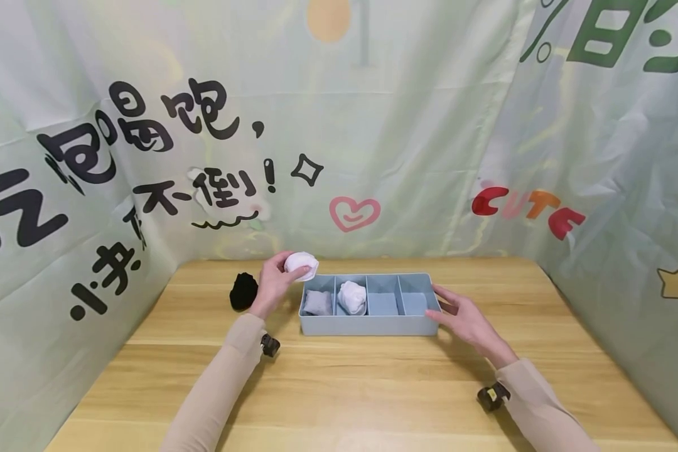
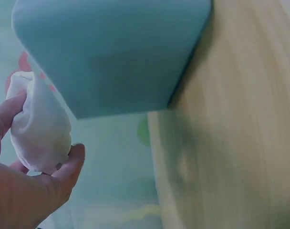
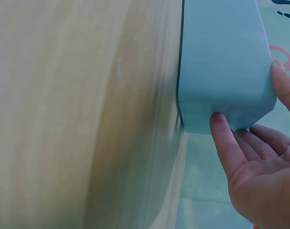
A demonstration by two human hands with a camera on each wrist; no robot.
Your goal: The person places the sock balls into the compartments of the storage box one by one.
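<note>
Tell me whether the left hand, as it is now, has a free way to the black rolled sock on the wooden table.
Probably not yet: the left hand already grips a white rolled sock. The black rolled sock lies just left of that wrist on the wooden table, with nothing between them, so only the full hand is the hindrance.

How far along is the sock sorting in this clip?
Roughly halfway. Done: a grey sock roll and a white sock roll sit in the two leftmost compartments of the blue organizer box. In hand: the left hand grips another white roll just left of the box, while the right hand steadies the box's right end. Left: a black roll on the table; two compartments are unfilled.
</note>
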